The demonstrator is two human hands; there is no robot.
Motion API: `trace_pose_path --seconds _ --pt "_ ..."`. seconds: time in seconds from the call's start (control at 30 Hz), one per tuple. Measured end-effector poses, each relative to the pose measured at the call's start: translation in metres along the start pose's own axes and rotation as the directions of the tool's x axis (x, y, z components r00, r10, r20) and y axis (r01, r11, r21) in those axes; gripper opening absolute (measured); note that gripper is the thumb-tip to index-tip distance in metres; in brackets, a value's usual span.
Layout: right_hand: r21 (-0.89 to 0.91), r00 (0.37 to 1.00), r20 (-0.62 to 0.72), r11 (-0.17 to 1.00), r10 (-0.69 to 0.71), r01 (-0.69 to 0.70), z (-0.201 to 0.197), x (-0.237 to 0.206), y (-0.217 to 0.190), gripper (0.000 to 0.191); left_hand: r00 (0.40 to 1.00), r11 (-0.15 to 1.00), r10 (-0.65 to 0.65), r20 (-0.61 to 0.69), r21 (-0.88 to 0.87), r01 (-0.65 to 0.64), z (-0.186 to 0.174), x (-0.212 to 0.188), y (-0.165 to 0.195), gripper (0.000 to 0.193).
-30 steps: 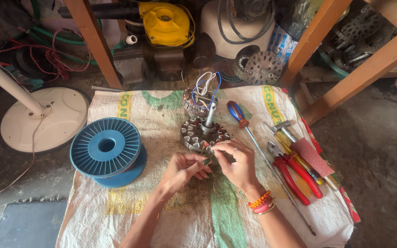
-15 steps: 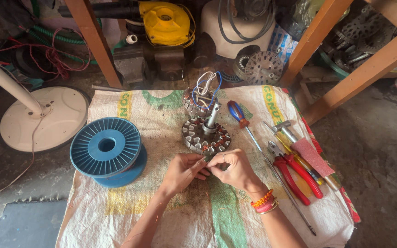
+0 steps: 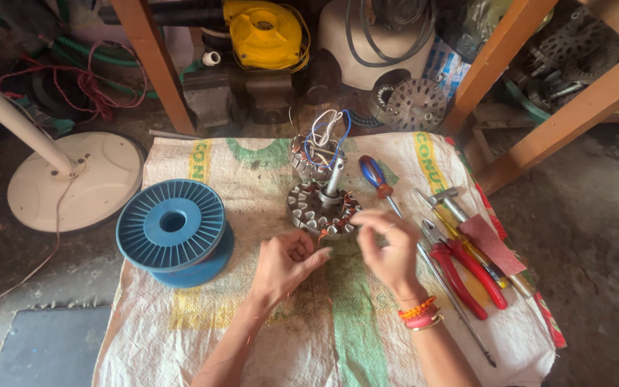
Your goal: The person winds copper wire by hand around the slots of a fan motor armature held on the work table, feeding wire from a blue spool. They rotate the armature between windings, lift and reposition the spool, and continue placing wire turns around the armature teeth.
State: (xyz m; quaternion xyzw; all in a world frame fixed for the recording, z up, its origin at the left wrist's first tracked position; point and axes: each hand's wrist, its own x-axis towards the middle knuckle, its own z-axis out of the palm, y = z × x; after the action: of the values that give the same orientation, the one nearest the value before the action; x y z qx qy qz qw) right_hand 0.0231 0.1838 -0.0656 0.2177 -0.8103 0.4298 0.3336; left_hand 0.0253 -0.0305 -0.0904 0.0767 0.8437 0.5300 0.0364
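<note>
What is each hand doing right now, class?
Left hand: fingers curled, fingertips by the stator; any grip cannot be told.
Right hand: fingers pinched at the stator's edge; what it pinches cannot be told.

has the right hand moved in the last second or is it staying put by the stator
Yes. The right hand has lifted up and away from the left hand, its fingertips now near the front rim of the round stator, which has stayed in place on the sack.

Soft even daylight, no glare, faint shadows; dim under bench (image 3: 367, 43). Sharp centre, slight blur on right hand (image 3: 388, 247), wide-angle bend at edges.
</note>
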Motion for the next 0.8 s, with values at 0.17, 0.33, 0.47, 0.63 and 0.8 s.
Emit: trace_pose_path --seconds 0.17,0.33,0.47,0.63,0.8 --pt "-0.301 0.999 -0.001 0.953 -0.034 0.033 -0.021 0.008 0.009 0.053 0.983 0.900 0.179 0.027 -0.409 -0.152 0.001 -0.004 0.002 0.047" --pt "-0.124 0.964 -0.057 0.956 0.261 -0.266 -0.011 -0.002 0.019 0.028 0.992 0.742 0.127 0.000 -0.664 -0.095 -0.004 0.005 -0.006 0.033" --pt "-0.037 0.974 -0.084 0.976 0.209 -0.213 -0.009 -0.016 0.027 0.022 0.993 0.682 0.109 -0.054 -0.722 -0.114 -0.006 0.009 -0.016 0.028" --pt "0.029 0.991 0.004 0.990 -0.136 0.136 0.009 -0.032 0.032 0.022 0.988 0.422 0.149 0.042 -0.906 -0.025 -0.012 0.014 -0.031 0.030" --pt "0.056 0.857 0.197 0.878 -0.476 0.475 0.005 -0.054 0.032 0.028 1.000 0.542 -0.005 0.020 -0.840 0.019 -0.018 0.015 -0.039 0.023"
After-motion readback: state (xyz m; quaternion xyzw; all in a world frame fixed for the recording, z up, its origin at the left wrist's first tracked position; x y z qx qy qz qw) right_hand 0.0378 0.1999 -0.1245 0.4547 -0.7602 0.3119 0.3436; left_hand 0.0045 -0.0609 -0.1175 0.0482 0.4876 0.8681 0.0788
